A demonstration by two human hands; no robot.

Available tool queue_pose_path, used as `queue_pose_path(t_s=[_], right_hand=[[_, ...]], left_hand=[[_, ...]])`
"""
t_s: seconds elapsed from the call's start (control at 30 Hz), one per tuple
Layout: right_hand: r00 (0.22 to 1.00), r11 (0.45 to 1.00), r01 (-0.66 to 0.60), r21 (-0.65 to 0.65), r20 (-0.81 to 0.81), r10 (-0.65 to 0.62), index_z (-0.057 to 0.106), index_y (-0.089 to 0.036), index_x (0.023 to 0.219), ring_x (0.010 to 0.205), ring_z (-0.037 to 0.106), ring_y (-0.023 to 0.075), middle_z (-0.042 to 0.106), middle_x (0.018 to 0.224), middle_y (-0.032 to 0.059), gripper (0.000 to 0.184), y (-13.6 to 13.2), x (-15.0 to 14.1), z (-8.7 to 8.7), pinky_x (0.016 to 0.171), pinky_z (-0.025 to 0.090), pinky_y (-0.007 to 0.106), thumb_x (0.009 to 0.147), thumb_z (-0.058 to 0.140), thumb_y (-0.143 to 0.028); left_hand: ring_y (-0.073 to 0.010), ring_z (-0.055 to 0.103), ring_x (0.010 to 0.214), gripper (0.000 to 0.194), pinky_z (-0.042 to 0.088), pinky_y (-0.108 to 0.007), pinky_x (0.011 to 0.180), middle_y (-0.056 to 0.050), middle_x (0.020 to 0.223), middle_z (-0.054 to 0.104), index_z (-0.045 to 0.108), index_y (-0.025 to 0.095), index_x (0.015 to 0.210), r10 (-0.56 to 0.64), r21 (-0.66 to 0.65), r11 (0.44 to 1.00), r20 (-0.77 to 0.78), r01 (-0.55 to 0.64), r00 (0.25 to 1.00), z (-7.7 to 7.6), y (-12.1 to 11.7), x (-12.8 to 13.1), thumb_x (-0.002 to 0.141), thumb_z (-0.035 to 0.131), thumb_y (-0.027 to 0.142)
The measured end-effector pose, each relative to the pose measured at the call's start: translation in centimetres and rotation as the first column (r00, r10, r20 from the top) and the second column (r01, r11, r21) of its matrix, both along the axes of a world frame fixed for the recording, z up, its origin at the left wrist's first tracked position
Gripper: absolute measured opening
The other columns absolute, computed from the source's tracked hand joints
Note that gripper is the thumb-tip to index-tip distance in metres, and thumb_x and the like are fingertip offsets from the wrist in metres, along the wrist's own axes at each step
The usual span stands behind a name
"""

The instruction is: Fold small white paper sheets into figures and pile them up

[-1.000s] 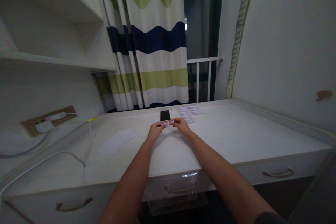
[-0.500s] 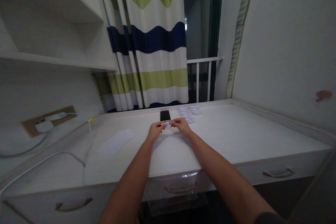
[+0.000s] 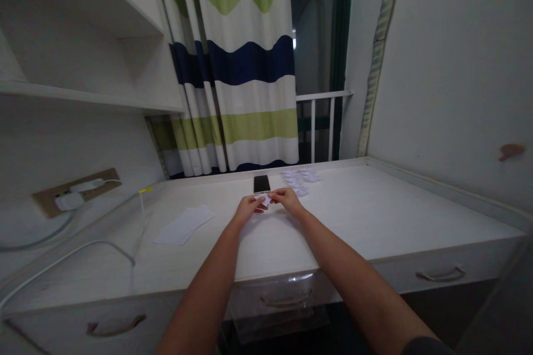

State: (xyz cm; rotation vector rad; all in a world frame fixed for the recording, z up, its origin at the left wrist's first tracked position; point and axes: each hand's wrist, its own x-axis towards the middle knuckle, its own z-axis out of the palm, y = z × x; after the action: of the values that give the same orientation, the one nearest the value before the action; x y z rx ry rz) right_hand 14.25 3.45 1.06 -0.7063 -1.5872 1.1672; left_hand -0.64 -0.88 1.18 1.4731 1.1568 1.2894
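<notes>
Between my two hands, just above the white desk, is a small folded piece of white paper [image 3: 265, 199]. My left hand [image 3: 249, 208] pinches its left side, thumb on top. On its right side the fingertips of my right hand [image 3: 285, 198] are closed on it. A black phone [image 3: 262, 183] lies on the desk just beyond my hands. Several small folded white paper pieces [image 3: 296, 182] sit in rows behind my right hand. To the left of my left forearm lie some flat white paper sheets [image 3: 184, 225].
The white desk [image 3: 375, 211] has a raised back edge and drawers with handles [image 3: 441, 274] in front. A white cable [image 3: 104, 242] runs over its left side to the chargers [image 3: 70, 199] at a wall socket. A striped curtain [image 3: 254, 94] hangs behind.
The folded paper has turned between my fingers, so more of its face shows. My left hand has shifted slightly down, and the phone is less covered. The other papers have stayed put.
</notes>
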Motion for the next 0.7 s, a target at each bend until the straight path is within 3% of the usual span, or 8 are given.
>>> queue_pose_path(t_s=[0.17,0.43,0.7], right_hand=[[0.999,1.0,-0.023,-0.01,-0.029,0.023,0.066,-0.011,0.072,0.053,0.055,0.0105,0.063,0.057,0.0027,0.033,0.13,-0.05,-0.16,0.056,0.042,0.024,0.054,0.067,-0.04],[1.0,0.999,-0.026,-0.037,0.005,0.026,0.065,-0.011,0.066,0.048,0.053,0.0095,0.06,0.05,0.0014,0.033,0.22,-0.01,-0.09,0.055,0.043,0.024,0.054,0.066,-0.041],[1.0,1.0,-0.016,0.016,-0.015,0.016,0.062,-0.012,0.06,0.049,0.052,0.0095,0.059,0.051,0.0009,0.032,0.44,-0.14,-0.25,0.052,0.041,0.023,0.055,0.064,-0.043]], left_hand=[[-0.0147,0.06,0.06,0.043,0.048,-0.027,0.059,-0.011,0.075,0.067,0.064,0.008,0.08,0.028,0.021,0.999,0.033,-0.028,0.999,-0.07,0.07,-0.02,0.057,0.066,0.045],[-0.0143,0.06,0.055,0.044,0.049,-0.028,0.058,-0.008,0.064,0.066,0.064,0.008,0.076,0.041,-0.002,0.999,0.064,-0.041,0.997,-0.09,0.27,-0.03,0.052,0.07,0.044],[-0.0152,0.062,0.057,0.042,0.048,-0.025,0.055,-0.01,0.067,0.066,0.06,0.008,0.078,0.004,-0.035,0.999,0.068,-0.002,0.998,0.07,-0.05,0.18,0.066,0.057,0.049]])
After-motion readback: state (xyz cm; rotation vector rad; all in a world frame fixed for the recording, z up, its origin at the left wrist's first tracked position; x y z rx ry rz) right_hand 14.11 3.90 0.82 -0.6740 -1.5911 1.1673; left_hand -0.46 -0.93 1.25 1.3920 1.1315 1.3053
